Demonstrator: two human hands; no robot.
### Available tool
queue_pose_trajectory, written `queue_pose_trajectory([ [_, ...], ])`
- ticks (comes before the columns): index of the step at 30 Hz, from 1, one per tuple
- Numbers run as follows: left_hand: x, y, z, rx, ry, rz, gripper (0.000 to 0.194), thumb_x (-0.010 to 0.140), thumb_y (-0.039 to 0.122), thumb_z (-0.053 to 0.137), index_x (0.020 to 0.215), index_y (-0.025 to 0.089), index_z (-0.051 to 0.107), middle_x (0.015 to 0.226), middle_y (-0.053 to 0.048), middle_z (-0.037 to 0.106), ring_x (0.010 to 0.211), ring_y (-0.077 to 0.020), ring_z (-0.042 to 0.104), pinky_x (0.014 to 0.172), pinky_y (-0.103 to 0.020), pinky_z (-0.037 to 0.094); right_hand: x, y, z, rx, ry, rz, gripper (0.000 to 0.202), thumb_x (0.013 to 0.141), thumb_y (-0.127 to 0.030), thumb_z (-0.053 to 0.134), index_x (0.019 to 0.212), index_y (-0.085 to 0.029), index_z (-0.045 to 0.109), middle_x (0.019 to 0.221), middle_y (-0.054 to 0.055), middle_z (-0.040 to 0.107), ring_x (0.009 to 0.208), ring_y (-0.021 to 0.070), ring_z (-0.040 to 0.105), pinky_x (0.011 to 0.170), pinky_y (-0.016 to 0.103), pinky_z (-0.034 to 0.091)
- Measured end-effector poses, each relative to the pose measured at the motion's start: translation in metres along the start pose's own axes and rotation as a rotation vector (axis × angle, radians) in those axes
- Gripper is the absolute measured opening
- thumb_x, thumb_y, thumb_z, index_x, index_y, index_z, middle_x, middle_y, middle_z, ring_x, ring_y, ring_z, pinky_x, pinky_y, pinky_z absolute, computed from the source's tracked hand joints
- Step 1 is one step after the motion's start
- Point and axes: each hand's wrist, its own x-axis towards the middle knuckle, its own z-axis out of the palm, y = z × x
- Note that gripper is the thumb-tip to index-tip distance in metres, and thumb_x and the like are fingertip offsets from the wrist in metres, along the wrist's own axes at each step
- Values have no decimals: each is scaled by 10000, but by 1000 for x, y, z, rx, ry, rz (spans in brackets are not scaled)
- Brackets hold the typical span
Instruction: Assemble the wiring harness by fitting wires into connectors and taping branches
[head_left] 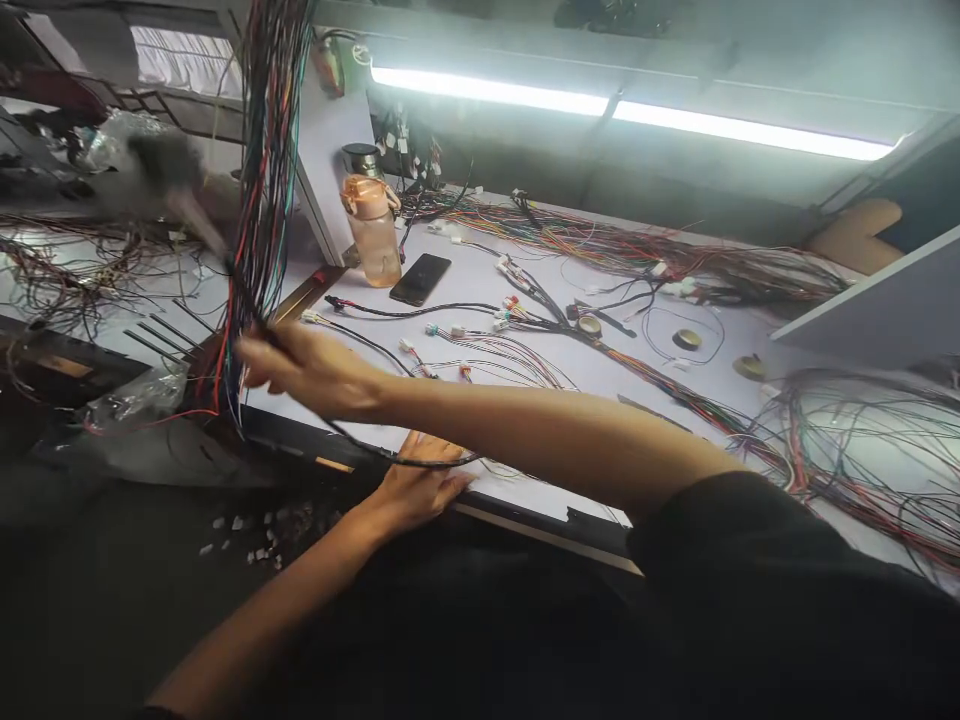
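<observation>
My right hand [300, 368] reaches across to the left, fingers curled and a little blurred, beside a thick hanging bundle of coloured wires [266, 170]. A dark, thin length shows at its fingers; it seems to be the black-wrapped cable [360, 443] that comes out below the wrist and runs right. My left hand [421, 482] rests on the near edge of the white table, fingers spread flat, thumb apart. The cable crosses over the back of its fingers. Beyond my right forearm lies a wire harness [559, 325] with small white, red and blue connectors.
A peach bottle [375, 235] and a black phone [421, 279] stand and lie at the back left. Tape rolls [686, 340] sit on the right. Loose wires [817, 460] cover the right end. Black rods [161, 338] stick out at left, near a blurred dark object [161, 160].
</observation>
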Motion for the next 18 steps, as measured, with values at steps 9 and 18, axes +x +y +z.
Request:
queue_pose_trajectory([
  [9,-8,-6,-11,-39,-92,11,648,879,510,518,1430,202,371,1483,-124,393,1381,-274,335,1160,-485,228,-121,50,-88,-558,-9,2,346,979,-352,399,1150,-147,619,1109,90,678,1020,179,622,886,332,463],
  [18,-17,-36,-19,-33,-135,211,496,901,370,548,1377,263,457,1393,-75,520,1376,-256,357,1161,-545,192,-245,107,-64,-1061,36,-6,325,949,-266,488,1263,-219,559,1381,53,533,1341,202,410,1096,428,285],
])
